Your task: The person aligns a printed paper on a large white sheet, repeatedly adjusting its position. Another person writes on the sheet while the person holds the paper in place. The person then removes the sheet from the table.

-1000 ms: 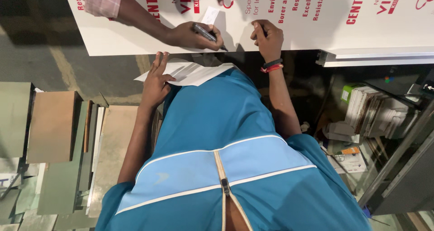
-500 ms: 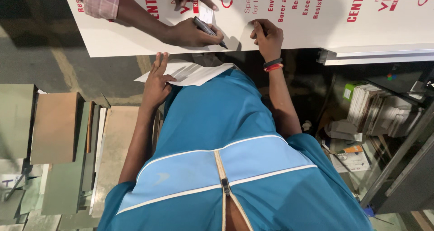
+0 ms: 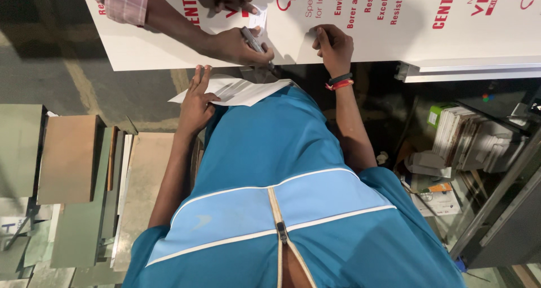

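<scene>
Sharp, evenly exposed view: bright light on the white board [image 3: 360,34] with soft hand shadows, while the floor [image 3: 51,68] and right-hand shelves [image 3: 479,141] sit dim.
</scene>
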